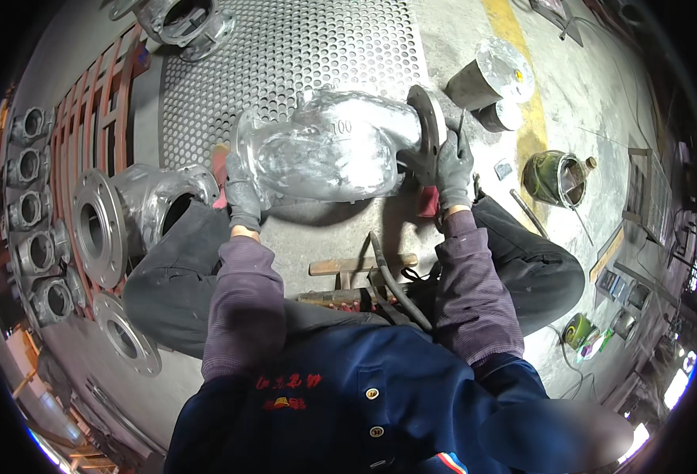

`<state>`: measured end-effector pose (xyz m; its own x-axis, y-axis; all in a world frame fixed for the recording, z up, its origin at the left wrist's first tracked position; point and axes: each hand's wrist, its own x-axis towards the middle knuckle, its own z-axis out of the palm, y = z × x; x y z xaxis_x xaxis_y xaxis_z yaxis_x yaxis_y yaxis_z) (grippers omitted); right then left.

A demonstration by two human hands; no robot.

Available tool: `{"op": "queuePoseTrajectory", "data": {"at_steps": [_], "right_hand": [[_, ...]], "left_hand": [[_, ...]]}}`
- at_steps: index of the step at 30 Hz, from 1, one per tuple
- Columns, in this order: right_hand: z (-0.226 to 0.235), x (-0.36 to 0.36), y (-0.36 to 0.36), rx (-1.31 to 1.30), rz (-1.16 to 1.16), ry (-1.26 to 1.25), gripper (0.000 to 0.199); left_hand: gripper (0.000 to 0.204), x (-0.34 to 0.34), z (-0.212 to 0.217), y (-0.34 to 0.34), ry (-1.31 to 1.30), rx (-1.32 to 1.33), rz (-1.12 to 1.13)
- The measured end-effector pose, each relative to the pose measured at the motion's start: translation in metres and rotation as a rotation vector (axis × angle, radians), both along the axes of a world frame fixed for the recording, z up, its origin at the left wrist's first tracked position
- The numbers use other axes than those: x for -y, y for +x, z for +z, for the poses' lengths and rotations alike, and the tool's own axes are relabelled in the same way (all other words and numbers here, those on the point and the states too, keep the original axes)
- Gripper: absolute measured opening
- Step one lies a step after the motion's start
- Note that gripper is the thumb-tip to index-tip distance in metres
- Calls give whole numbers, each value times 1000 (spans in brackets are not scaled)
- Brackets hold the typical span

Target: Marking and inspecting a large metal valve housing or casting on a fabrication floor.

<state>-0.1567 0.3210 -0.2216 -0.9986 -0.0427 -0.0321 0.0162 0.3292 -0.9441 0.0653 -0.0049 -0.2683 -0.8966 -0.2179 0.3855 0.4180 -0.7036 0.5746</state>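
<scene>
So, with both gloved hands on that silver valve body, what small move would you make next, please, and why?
Probably steady it first: the left hand cups one flange end, the right hand grips the other, and the valve body lies on its rounded side on the perforated plate, so it could roll.

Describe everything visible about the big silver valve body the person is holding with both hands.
The valve body is a large, bulbous casting coated in shiny silver paint, lying on its side on a perforated metal plate. A round, darker flange with bolt holes closes its right end; the left end flares to a wide rim. Raised numerals sit on its upper side. The gloved left hand grips the left rim, and the gloved right hand rests against the flange. It lies between the person's knees.
</scene>
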Motion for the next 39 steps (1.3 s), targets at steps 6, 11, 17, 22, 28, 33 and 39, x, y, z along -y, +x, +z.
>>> {"op": "queuePoseTrajectory", "data": {"at_steps": [6, 11, 17, 22, 28, 33, 39], "right_hand": [[38, -7, -32, -421, 46, 372, 37], [70, 12, -3, -168, 465, 273, 42], [70, 40, -1, 9, 526, 525, 42], [70, 59, -13, -147, 525, 587, 33], [64, 69, -7, -80, 494, 662, 31], [68, 77, -7, -10, 564, 808, 33], [63, 72, -6, -73, 567, 805, 32]], "left_hand": [[68, -33, 70, -47, 35, 1128, 543], [64, -6, 49, -53, 88, 1086, 510], [61, 1, 34, -54, 21, 1088, 559], [57, -9, 56, -56, 5, 1165, 528], [67, -13, 65, -55, 175, 1123, 487], [70, -15, 80, -59, 221, 1137, 418], [65, -18, 76, -60, 128, 1149, 478]]}}
